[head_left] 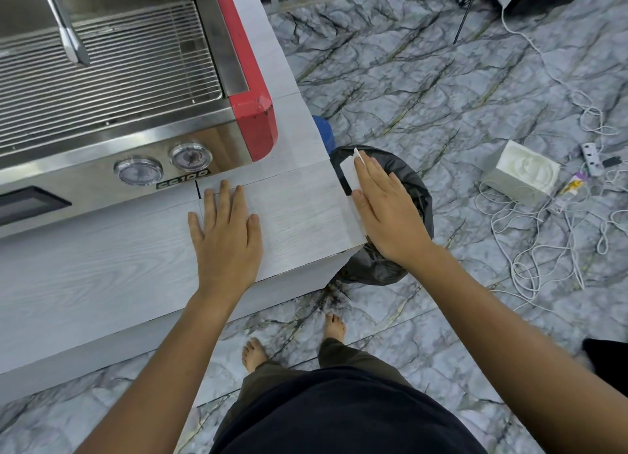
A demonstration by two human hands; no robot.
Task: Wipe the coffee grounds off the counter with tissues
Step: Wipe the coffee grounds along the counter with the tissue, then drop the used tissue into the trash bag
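Note:
My left hand (227,236) lies flat and spread on the pale wood-grain counter (102,266), holding nothing. My right hand (384,209) presses flat on a white tissue (350,175) at the counter's right edge, with the tissue partly hanging past the corner over a bin lined with a black bag (407,181). No coffee grounds are visible on the counter surface around my hands.
A steel and red espresso machine (136,96) fills the back of the counter. On the marble floor to the right sit a white tissue box (523,173), tangled white cables (543,249) and a power strip (591,158). A blue object (324,130) stands behind the bin.

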